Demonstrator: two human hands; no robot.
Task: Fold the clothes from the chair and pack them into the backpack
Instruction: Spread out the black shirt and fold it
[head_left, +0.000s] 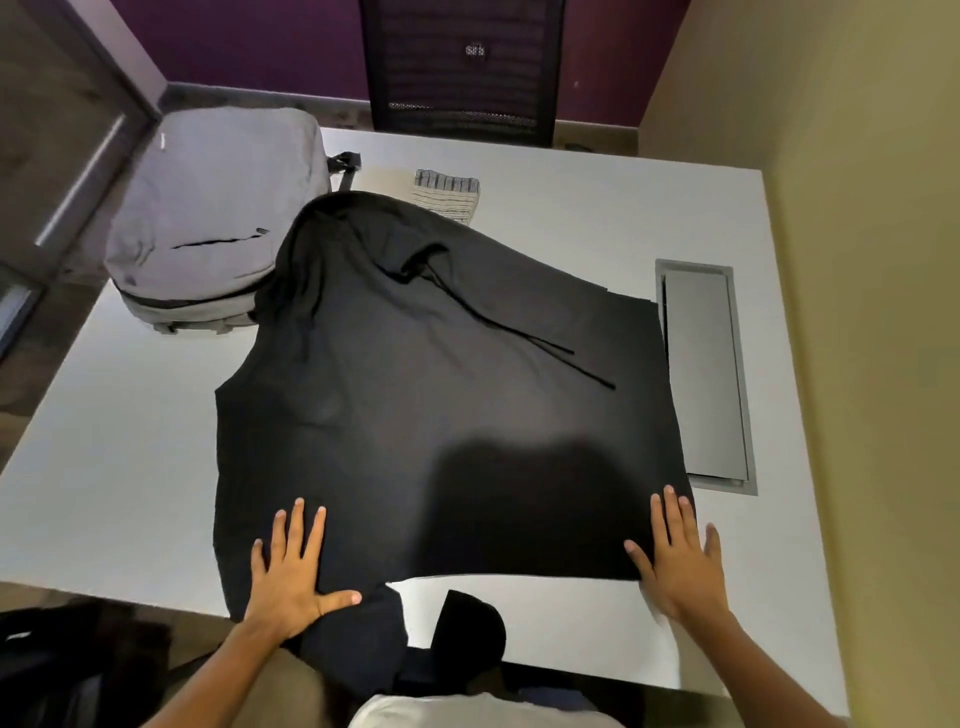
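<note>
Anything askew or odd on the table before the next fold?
The black garment lies crooked: its top drapes onto the backpack, its lower left corner hangs off the table edge, and its drawstring trails loose across the cloth. Both hands press it flat.

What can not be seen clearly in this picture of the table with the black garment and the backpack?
- Head view: the black garment covers one corner of the striped folded cloth.
- The garment's near left part hangs over the table edge, out of sight.
- The garment overlaps the grey backpack, hiding its right side.
- The frame's top edge cuts off the dark chair.
- Both hands, left and right, hide the fabric beneath.
</note>
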